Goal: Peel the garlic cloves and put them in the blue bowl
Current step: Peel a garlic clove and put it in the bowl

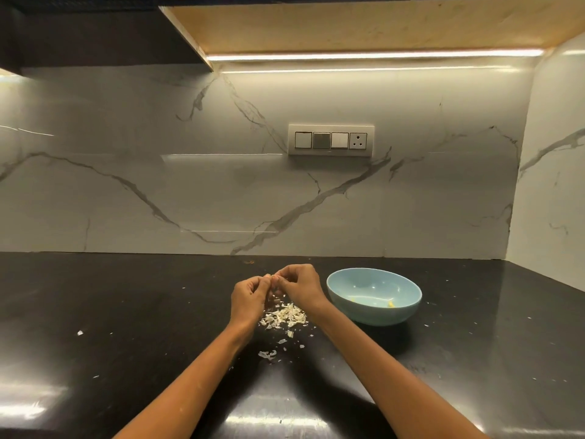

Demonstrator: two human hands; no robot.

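My left hand (250,296) and my right hand (300,288) meet fingertip to fingertip above the black counter (126,312), pinching a small garlic clove (274,278) between them; the clove is mostly hidden by the fingers. Below the hands lies a pile of pale garlic skins (285,316). The blue bowl (373,296) stands just right of my right hand, with a couple of yellowish peeled pieces (391,303) at its bottom.
Loose skin flakes (267,354) are scattered toward the front of the counter, one at the left (80,333). A marble backsplash with a switch panel (330,140) rises behind, and a side wall closes the right end.
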